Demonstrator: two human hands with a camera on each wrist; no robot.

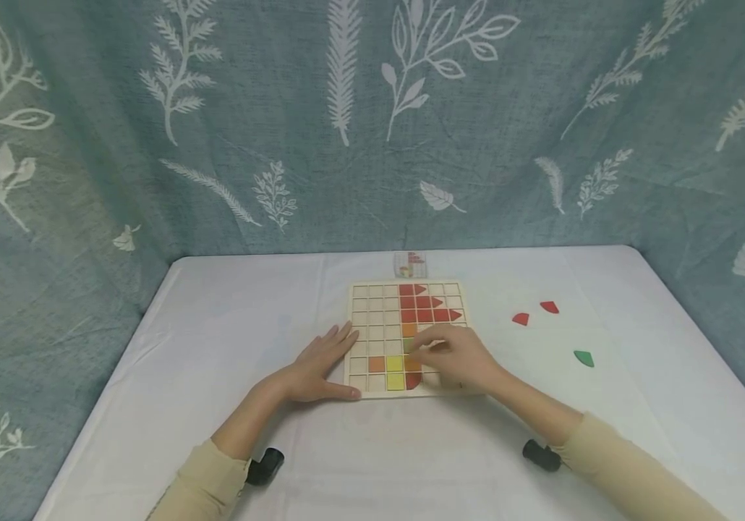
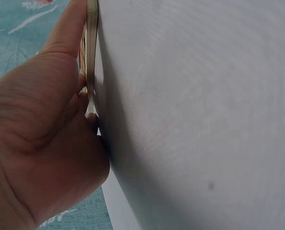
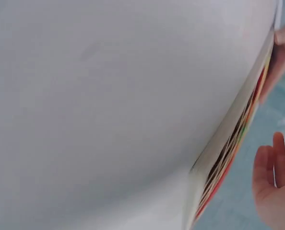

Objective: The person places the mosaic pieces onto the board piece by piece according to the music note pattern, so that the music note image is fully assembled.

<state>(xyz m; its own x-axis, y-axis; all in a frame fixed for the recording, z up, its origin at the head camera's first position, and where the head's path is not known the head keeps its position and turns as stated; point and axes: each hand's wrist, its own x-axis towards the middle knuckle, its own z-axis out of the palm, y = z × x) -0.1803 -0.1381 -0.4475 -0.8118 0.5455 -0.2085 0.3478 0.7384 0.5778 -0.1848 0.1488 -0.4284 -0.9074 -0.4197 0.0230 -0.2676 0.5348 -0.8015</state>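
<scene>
A wooden grid board (image 1: 367, 307) lies on the table, bearing red, orange, yellow and green tiles. My left hand (image 1: 320, 365) rests along its left edge, fingers spread and thumb at the near corner; in the left wrist view the left hand (image 2: 46, 120) touches the board's side (image 2: 91, 48). Over the board's lower right part is my right hand (image 1: 457, 354), index finger and thumb close together beside an orange tile (image 1: 414, 363). Whether they pinch a piece is hidden. The right wrist view shows the right hand (image 3: 277, 177) above the board's edge (image 3: 214, 167).
To the right lie two red quarter-round pieces, one (image 1: 521, 318) nearer the board and one (image 1: 550, 307) farther off, plus a green quarter-round piece (image 1: 584, 358). A small pattern card (image 1: 410, 265) sits behind the board. A leaf-print curtain (image 1: 346, 181) hangs beyond the white table (image 1: 249, 304).
</scene>
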